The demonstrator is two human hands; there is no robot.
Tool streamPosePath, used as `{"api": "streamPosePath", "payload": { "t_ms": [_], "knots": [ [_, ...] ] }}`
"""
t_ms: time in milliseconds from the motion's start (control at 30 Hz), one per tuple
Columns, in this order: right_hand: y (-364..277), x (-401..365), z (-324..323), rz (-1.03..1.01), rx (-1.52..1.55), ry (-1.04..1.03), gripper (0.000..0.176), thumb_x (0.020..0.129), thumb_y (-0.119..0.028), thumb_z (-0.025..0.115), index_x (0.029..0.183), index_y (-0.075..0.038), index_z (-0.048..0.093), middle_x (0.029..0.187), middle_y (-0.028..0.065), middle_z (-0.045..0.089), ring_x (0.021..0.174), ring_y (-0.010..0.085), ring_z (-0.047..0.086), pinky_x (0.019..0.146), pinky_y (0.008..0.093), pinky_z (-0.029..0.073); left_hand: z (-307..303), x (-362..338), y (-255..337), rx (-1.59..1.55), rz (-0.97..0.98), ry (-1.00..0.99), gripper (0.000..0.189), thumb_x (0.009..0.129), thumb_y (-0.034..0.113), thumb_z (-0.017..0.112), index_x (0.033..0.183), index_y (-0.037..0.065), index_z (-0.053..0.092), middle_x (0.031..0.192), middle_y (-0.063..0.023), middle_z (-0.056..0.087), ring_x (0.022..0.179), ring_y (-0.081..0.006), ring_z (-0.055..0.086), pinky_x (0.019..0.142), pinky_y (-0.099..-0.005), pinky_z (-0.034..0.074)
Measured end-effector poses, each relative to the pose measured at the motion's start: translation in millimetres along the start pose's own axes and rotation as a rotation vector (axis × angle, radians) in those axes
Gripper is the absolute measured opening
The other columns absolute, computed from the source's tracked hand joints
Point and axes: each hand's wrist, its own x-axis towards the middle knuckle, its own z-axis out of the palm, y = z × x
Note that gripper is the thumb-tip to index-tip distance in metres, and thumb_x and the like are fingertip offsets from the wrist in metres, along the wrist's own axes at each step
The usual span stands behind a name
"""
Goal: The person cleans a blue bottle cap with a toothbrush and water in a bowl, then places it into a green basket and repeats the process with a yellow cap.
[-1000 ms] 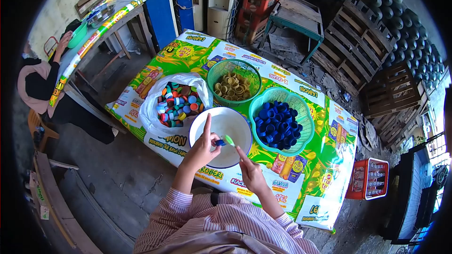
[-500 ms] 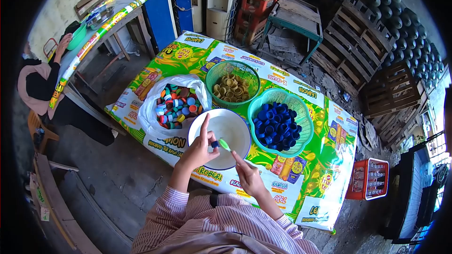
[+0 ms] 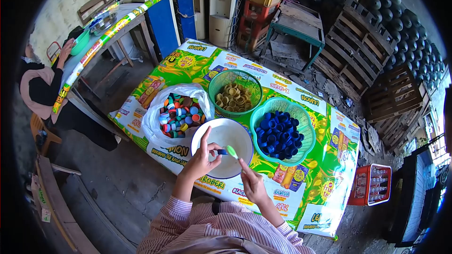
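Observation:
Pinched between thumb and fingers of my left hand (image 3: 197, 163), index finger pointing up, is a blue bottle cap (image 3: 222, 152). A toothbrush (image 3: 232, 152) with a green head is gripped in my right hand (image 3: 253, 184), its head right beside the cap. Both are over a white basin (image 3: 239, 134) with a dark rim. Blue caps (image 3: 278, 134) fill a mint-green scalloped basket (image 3: 309, 142) to the right. Behind the basin, a green basket (image 3: 250, 81) holds tan caps (image 3: 234, 98). A white plastic bag (image 3: 153, 118) of multicoloured caps (image 3: 180, 115) sits at the left.
A printed green and white banner (image 3: 325, 209) covers the table. At the far left, another person (image 3: 40, 84) works over a green bowl (image 3: 81, 43). A red crate (image 3: 369, 183) stands on the floor at right; wooden pallets (image 3: 351, 44) lean behind.
The camera view has shifted slightly, so the table sits a little lower and further right. The toothbrush head has turned slightly beside the cap; both hands keep their holds.

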Motion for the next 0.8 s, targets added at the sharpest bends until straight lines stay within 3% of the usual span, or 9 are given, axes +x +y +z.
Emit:
{"api": "streamPosePath", "payload": {
  "t_ms": [33, 100, 167, 300, 367, 433, 567, 700, 800],
  "knots": [
    [-2, -1, 2, -0.08, 0.013, -0.013, 0.05, 0.083, 0.003, 0.046, 0.131, -0.01, 0.038, 0.077, 0.0206, 0.056, 0.059, 0.0263, 0.056, 0.06, 0.0305, 0.045, 0, -1, 1, 0.008, -0.001, 0.008, 0.09, 0.074, 0.001, 0.062, 0.137, 0.005, -0.002, 0.082, -0.009, 0.06, 0.065, -0.0168, 0.054, 0.065, -0.0268, 0.046],
    [-1, 0, 4, -0.029, 0.014, -0.024, 0.05, 0.083, 0.003, 0.046, 0.131, -0.01, 0.037, 0.076, 0.0197, 0.056, 0.06, 0.0249, 0.056, 0.061, 0.0298, 0.045, 3, -3, -3, 0.04, -0.02, 0.001, 0.091, 0.073, 0.001, 0.062, 0.137, 0.005, -0.003, 0.083, -0.0095, 0.06, 0.065, -0.0177, 0.055, 0.065, -0.0272, 0.046],
    [3, 0, 3, 0.171, -0.007, 0.025, 0.049, 0.082, 0.005, 0.044, 0.13, -0.007, 0.038, 0.068, 0.0154, 0.051, 0.056, 0.0182, 0.047, 0.058, 0.0269, 0.041, 7, -7, -5, 0.073, -0.043, -0.009, 0.092, 0.073, 0.001, 0.062, 0.137, 0.005, -0.004, 0.083, -0.01, 0.06, 0.066, -0.0185, 0.056, 0.065, -0.0277, 0.047],
    [2, -3, 2, -0.061, -0.017, -0.022, 0.052, 0.082, 0.005, 0.045, 0.131, -0.008, 0.036, 0.064, 0.0147, 0.05, 0.054, 0.0165, 0.046, 0.056, 0.0259, 0.041, 7, -8, -4, 0.01, -0.121, -0.028, 0.097, 0.072, -0.001, 0.062, 0.137, 0.007, -0.009, 0.082, -0.0104, 0.06, 0.066, -0.0189, 0.057, 0.065, -0.0277, 0.047],
    [4, -4, 1, -0.035, -0.013, -0.024, 0.053, 0.081, 0.006, 0.045, 0.131, -0.008, 0.037, 0.065, 0.0151, 0.051, 0.054, 0.0175, 0.048, 0.058, 0.0256, 0.042, 8, -7, -4, 0.04, -0.068, 0.014, 0.099, 0.071, -0.002, 0.062, 0.137, 0.008, -0.011, 0.079, -0.0094, 0.059, 0.065, -0.0179, 0.056, 0.066, -0.0275, 0.047],
    [5, 1, -2, 0.162, -0.035, 0.017, 0.052, 0.081, 0.006, 0.045, 0.131, -0.008, 0.038, 0.067, 0.0152, 0.052, 0.057, 0.0208, 0.05, 0.06, 0.0269, 0.042, 9, -5, -4, 0.022, -0.077, 0.014, 0.102, 0.069, -0.005, 0.062, 0.137, 0.008, -0.012, 0.079, -0.0091, 0.058, 0.068, -0.0154, 0.055, 0.067, -0.0256, 0.047],
    [1, 0, 1, -0.032, 0.002, -0.029, 0.051, 0.081, 0.007, 0.044, 0.13, -0.007, 0.039, 0.068, 0.0152, 0.051, 0.056, 0.0189, 0.049, 0.057, 0.0262, 0.041, 11, -6, -5, 0.006, -0.134, 0.005, 0.099, 0.07, -0.005, 0.061, 0.137, 0.007, -0.011, 0.077, -0.0087, 0.058, 0.066, -0.0163, 0.056, 0.068, -0.0268, 0.048],
    [13, 3, 0, 0.216, -0.024, -0.023, 0.049, 0.081, 0.007, 0.044, 0.128, -0.006, 0.04, 0.073, 0.0183, 0.054, 0.057, 0.0229, 0.051, 0.059, 0.0277, 0.043, 12, -8, -9, -0.011, -0.128, 0.0, 0.098, 0.071, -0.005, 0.061, 0.137, 0.007, -0.011, 0.077, -0.0087, 0.058, 0.067, -0.0164, 0.056, 0.07, -0.0279, 0.048],
    [15, 3, 1, 0.069, -0.003, -0.016, 0.051, 0.081, 0.006, 0.046, 0.13, -0.009, 0.039, 0.072, 0.0191, 0.055, 0.056, 0.0261, 0.054, 0.057, 0.0308, 0.044, 11, -5, -15, -0.027, -0.158, 0.014, 0.099, 0.071, -0.005, 0.061, 0.137, 0.007, -0.011, 0.077, -0.0087, 0.058, 0.068, -0.0165, 0.056, 0.071, -0.0278, 0.048]
  ]
}}
